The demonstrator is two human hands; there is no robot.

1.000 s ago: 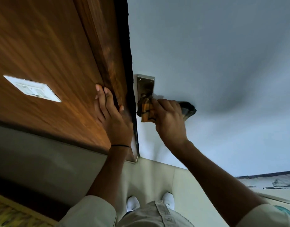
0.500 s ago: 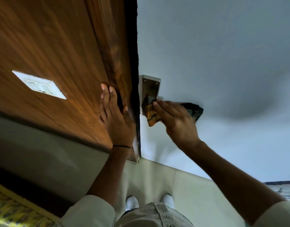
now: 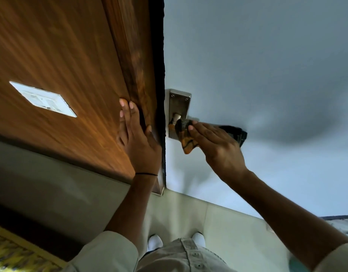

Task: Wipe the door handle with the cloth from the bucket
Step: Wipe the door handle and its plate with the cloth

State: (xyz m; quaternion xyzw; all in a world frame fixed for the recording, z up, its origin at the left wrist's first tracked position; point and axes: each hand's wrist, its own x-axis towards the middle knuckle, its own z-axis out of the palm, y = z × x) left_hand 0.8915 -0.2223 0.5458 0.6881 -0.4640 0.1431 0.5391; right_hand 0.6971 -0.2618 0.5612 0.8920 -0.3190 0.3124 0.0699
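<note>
The right hand (image 3: 220, 148) presses an orange cloth with dark markings (image 3: 186, 137) against the door handle (image 3: 177, 117), fingers extended and laid close together over the fabric, pinning it to the lever where it meets the metal backplate (image 3: 179, 103). The cloth wraps the handle so that only a short stub of the spindle shows above it; one corner hangs below the hand, and a dark end of the fabric sticks out past the knuckles on the far side. The lever itself is mostly hidden under cloth and hand, so its shape cannot be made out. The backplate sits on a pale grey-blue door (image 3: 267, 65), just beside the door's dark edge. The left hand (image 3: 138, 142) lies flat on the wooden frame (image 3: 134, 55) at that edge, fingers straight and held narrowly together, thumb toward the gap, gripping nothing; a thin black band (image 3: 146, 174) circles its wrist. Further left on the wood panelling (image 3: 51, 46) is a white switch plate (image 3: 42, 99), well apart from both hands. Below, light tiled floor (image 3: 189, 213) shows between the arms, with two white shoes (image 3: 155, 241) and the buttoned front of a pale garment (image 3: 189, 256). A yellow patterned surface (image 3: 10, 254) fills the lower left corner, and no bucket is visible.
</note>
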